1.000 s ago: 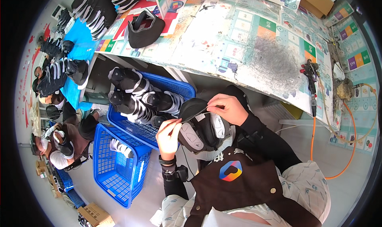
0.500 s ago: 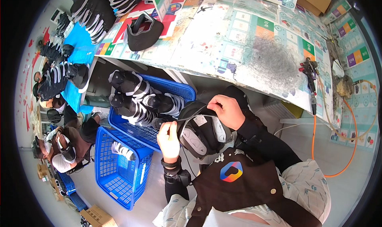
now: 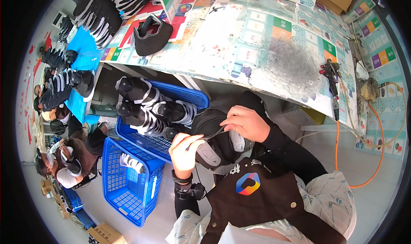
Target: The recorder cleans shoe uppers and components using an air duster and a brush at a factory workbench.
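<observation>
A black shoe upper (image 3: 208,120) with pale grey padded patches lies over my lap, in front of my apron (image 3: 257,197). My left hand (image 3: 184,154) pinches a dark edge of it at the left, thumb and fingers pressed together. On the other side my right hand (image 3: 246,123) pinches the same thin dark edge, which runs between both hands. Part of the upper is hidden behind my fingers.
Several black-and-white shoe uppers (image 3: 139,92) fill a blue basket (image 3: 201,97) beside the table (image 3: 214,47). Another blue basket (image 3: 107,175) holds a striped piece. A black upper (image 3: 152,40), a spray gun (image 3: 332,79) and an orange hose (image 3: 337,145) are nearby. A person sits at the left.
Both hands have lowered slightly and come closer together. The dark edge that arched between them now sits lower and is pulled straighter over the upper.
</observation>
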`<state>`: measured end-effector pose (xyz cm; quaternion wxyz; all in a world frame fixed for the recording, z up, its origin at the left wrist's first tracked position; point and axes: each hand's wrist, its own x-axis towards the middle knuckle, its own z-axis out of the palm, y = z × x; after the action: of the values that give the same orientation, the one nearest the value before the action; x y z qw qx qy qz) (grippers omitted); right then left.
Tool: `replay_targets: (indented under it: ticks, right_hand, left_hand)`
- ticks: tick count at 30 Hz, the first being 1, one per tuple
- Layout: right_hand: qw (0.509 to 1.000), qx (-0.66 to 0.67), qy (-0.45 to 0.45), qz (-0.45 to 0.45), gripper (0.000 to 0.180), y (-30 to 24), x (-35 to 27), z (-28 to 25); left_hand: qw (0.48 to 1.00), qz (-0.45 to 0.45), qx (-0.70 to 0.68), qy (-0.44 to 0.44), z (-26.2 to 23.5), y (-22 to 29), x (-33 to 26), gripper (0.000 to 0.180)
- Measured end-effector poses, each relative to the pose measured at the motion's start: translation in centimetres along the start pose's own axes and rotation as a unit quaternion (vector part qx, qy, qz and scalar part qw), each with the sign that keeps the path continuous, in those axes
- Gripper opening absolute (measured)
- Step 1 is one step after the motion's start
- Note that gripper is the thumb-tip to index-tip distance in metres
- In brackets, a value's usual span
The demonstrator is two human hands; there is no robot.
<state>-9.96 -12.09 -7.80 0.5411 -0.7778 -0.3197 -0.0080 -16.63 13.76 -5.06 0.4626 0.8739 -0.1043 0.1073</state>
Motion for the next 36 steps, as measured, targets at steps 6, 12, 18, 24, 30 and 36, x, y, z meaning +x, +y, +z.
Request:
replay_targets:
  ticks: [6,12,18,24,30,36]
  right_hand:
    - [0.993,0.05,-0.004,0.11,0.007,-0.5,1.3,0.3]
    - [0.991,0.033,-0.03,0.13,0.016,1.0,2.0,0.8]
    - [0.969,0.083,-0.084,0.215,0.023,1.4,2.1,-0.2]
    - [0.977,0.097,-0.088,0.171,0.014,0.4,1.2,-1.9]
    - [0.976,0.077,-0.029,0.203,0.012,3.1,-0.8,-1.5]
    - [0.95,0.171,-0.012,0.261,0.009,4.6,-0.2,-1.0]
  left_hand:
    - [0.987,-0.111,-0.082,0.077,1.4,-0.8,-0.3,0.007]
    - [0.964,-0.218,-0.147,0.043,1.3,-1.6,0.1,0.021]
    - [0.961,-0.221,-0.163,0.036,1.0,-2.1,-0.9,0.013]
    - [0.951,-0.219,-0.219,0.022,0.2,-3.4,-2.8,0.004]
    - [0.881,-0.301,-0.364,0.029,0.3,-3.5,-2.8,0.005]
    - [0.737,-0.42,-0.527,0.053,0.3,-1.4,-0.4,0.011]
